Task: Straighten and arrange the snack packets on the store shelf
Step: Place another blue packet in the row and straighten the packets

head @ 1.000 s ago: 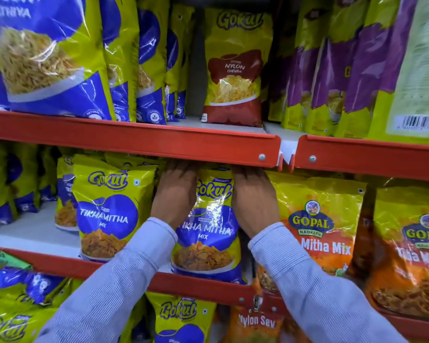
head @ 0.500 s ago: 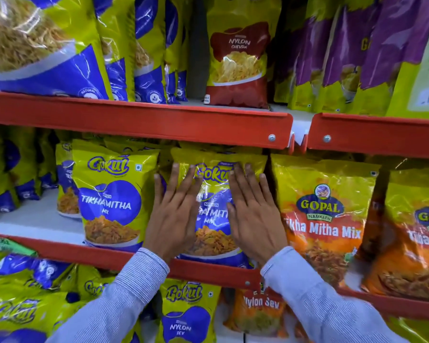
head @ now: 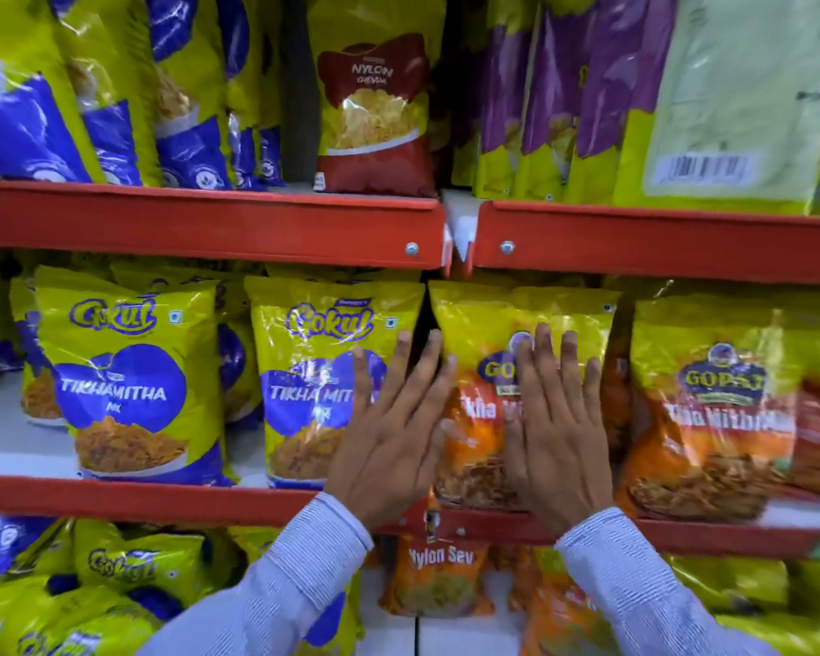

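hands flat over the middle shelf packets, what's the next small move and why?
Probably press the orange-and-yellow Gopal Tikha Mitha packet back and square it. Both hands are open, none gripping: the right hand lies flat on its front, and the left hand spans the dark gap between it and the yellow-and-blue Gokul Tikha Mitha packet, which already stands upright.

Middle shelf [head: 162, 501]: two Gokul Tikha Mitha packets upright at left [head: 129, 385] and centre [head: 323, 371], further packets behind; two Gopal packets at right [head: 488, 442], [head: 711, 409]. Left hand [head: 389, 437] spans Gokul–Gopal gap; right hand [head: 555, 428] flat on nearer Gopal packet. Nylon Chevda packet [head: 375, 116] on upper shelf [head: 209, 224]; Nylon Sev packet [head: 436, 575] below.
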A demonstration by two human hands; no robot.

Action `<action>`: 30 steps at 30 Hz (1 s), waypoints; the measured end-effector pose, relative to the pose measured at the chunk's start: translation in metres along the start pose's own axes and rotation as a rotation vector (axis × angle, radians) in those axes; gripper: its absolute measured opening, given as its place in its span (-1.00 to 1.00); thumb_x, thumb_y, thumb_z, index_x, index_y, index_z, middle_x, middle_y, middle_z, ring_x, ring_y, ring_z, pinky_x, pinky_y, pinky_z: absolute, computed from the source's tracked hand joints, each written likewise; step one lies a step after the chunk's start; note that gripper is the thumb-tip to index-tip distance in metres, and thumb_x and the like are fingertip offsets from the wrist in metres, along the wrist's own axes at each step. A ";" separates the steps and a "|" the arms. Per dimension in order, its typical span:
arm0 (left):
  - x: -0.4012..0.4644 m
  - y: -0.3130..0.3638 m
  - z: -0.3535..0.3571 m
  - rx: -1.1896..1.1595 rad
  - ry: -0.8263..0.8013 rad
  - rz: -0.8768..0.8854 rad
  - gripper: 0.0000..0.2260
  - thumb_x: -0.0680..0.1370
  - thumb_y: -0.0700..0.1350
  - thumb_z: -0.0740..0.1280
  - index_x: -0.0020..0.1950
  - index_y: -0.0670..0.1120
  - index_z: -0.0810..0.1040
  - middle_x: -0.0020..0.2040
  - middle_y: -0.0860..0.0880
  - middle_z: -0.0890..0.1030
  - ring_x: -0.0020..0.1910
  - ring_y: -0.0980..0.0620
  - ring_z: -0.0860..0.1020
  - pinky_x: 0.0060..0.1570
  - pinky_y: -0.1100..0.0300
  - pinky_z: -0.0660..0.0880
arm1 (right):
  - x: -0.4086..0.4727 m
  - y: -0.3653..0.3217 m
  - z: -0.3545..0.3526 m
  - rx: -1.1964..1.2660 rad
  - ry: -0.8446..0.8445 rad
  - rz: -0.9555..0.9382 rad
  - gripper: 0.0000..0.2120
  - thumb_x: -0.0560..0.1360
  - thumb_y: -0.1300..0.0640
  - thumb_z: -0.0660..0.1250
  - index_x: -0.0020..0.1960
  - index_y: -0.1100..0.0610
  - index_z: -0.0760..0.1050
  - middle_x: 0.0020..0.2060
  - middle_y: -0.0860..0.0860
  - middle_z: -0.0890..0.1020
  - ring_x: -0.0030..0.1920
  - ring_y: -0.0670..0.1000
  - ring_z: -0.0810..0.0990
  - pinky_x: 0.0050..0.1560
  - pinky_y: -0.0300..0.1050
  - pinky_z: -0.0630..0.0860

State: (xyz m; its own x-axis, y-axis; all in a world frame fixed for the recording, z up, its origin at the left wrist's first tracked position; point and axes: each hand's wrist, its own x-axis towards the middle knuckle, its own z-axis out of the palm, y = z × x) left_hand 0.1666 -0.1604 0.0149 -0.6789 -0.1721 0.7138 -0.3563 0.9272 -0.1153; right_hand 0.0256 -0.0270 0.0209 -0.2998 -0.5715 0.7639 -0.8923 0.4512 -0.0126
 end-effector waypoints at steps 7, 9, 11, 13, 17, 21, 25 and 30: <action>0.027 0.033 0.017 0.030 -0.073 -0.027 -0.43 0.64 0.07 0.09 0.60 -0.07 0.03 0.65 -0.06 -0.02 0.63 -0.11 -0.18 0.53 -0.35 -0.23 | 0.011 0.024 0.003 0.032 -0.082 -0.071 -0.37 0.59 -0.02 0.08 0.57 0.12 -0.05 0.60 0.08 -0.01 0.60 0.10 -0.12 0.57 0.23 -0.08; 0.029 0.040 0.017 0.037 -0.058 -0.051 -0.43 0.63 0.08 0.06 0.60 -0.08 0.03 0.65 -0.06 -0.02 0.63 -0.13 -0.17 0.52 -0.35 -0.27 | 0.007 0.035 -0.006 0.054 -0.057 -0.061 -0.38 0.60 -0.03 0.05 0.57 0.13 -0.07 0.60 0.07 -0.02 0.60 0.08 -0.14 0.58 0.18 -0.14; 0.031 0.050 0.017 0.056 -0.024 -0.052 -0.41 0.62 0.08 0.07 0.60 -0.08 0.03 0.64 -0.07 -0.01 0.63 -0.14 -0.15 0.51 -0.35 -0.30 | -0.004 0.059 -0.017 0.033 -0.021 0.001 -0.40 0.61 -0.03 0.00 0.57 0.15 -0.07 0.59 0.09 -0.02 0.60 0.10 -0.14 0.59 0.17 -0.15; 0.031 0.058 0.016 0.073 -0.007 -0.050 -0.40 0.61 0.08 0.10 0.60 -0.08 0.03 0.64 -0.06 -0.01 0.63 -0.14 -0.15 0.51 -0.36 -0.29 | -0.014 0.085 -0.022 -0.029 -0.020 0.084 -0.40 0.61 -0.02 0.00 0.57 0.17 -0.06 0.59 0.12 -0.02 0.60 0.12 -0.14 0.58 0.20 -0.11; 0.035 0.079 0.015 0.088 -0.028 -0.072 -0.39 0.60 0.08 0.10 0.60 -0.09 0.02 0.64 -0.06 -0.03 0.63 -0.12 -0.16 0.51 -0.39 -0.24 | -0.025 0.126 -0.014 -0.080 -0.097 0.170 -0.37 0.58 -0.01 0.03 0.57 0.19 -0.06 0.59 0.14 -0.03 0.60 0.11 -0.14 0.54 0.27 0.04; 0.040 0.096 0.007 0.094 0.001 -0.058 -0.39 0.60 0.07 0.13 0.60 -0.10 0.06 0.64 -0.08 0.02 0.63 -0.11 -0.15 0.51 -0.40 -0.20 | -0.026 0.134 -0.016 -0.041 -0.108 0.147 -0.37 0.59 -0.02 0.03 0.57 0.19 -0.06 0.60 0.13 -0.03 0.60 0.10 -0.12 0.52 0.28 0.10; 0.054 0.112 -0.022 0.072 0.150 -0.044 -0.42 0.61 0.07 0.13 0.57 -0.14 0.15 0.62 -0.11 0.08 0.63 -0.12 -0.13 0.52 -0.39 -0.18 | -0.019 0.124 -0.059 -0.003 0.058 0.080 -0.40 0.60 0.01 0.07 0.56 0.21 0.00 0.59 0.15 0.02 0.60 0.12 -0.07 0.53 0.28 0.10; 0.098 0.124 -0.077 0.083 0.346 -0.048 -0.41 0.60 0.06 0.15 0.57 -0.17 0.15 0.61 -0.14 0.09 0.62 -0.15 -0.11 0.54 -0.31 -0.24 | 0.025 0.107 -0.134 -0.021 0.324 0.018 -0.41 0.59 0.02 0.09 0.55 0.22 0.06 0.57 0.18 0.10 0.59 0.18 -0.01 0.57 0.24 -0.02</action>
State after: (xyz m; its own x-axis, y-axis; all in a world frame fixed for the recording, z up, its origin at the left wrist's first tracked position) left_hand 0.1049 -0.0371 0.1236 -0.4080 -0.0785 0.9096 -0.4432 0.8881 -0.1221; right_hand -0.0325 0.0989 0.1253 -0.1893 -0.3167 0.9294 -0.8799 0.4749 -0.0173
